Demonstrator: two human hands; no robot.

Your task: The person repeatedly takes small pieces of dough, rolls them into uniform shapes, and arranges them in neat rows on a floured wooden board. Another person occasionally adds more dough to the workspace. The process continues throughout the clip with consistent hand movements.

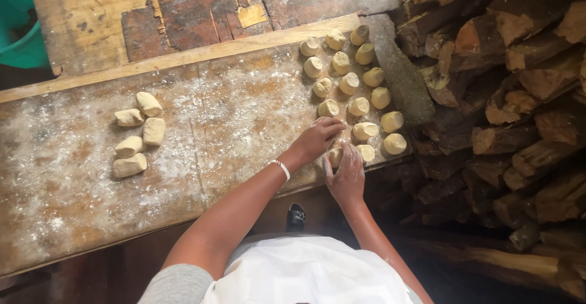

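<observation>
Nearest the camera sits the person's white apron (305,273), with a grey sleeve (174,285) on the left arm and a black shoe (296,217) on the dark floor below the table edge. Both forearms reach up and to the right, meeting at the near right corner of the long, flour-dusted wooden table (79,206).

The right hand (348,176) lies closest, fingers curved and pointing away, cupped against a pale, roundish lump of dough (335,156) that sits between the 2 hands right at the table's near edge. The left hand (316,138), with a white beaded bracelet (282,169) at its wrist, comes in from the left, its fingers bent down and pressing on the far-left side of the same lump. So the lump lies just beyond the right fingertips and under the left ones; both hands touch it, neither fully wraps it. Most of it is hidden, so I cannot tell its long axis.

Just past the hands, about 15 rounded dough balls (358,105) stand in 3 rows running away toward the far right corner. Well apart to the left lie 5 rough-cut blocky dough pieces (139,134). To the right, split firewood (513,96) is stacked; a teal plastic tub (18,23) shows at far left.
</observation>
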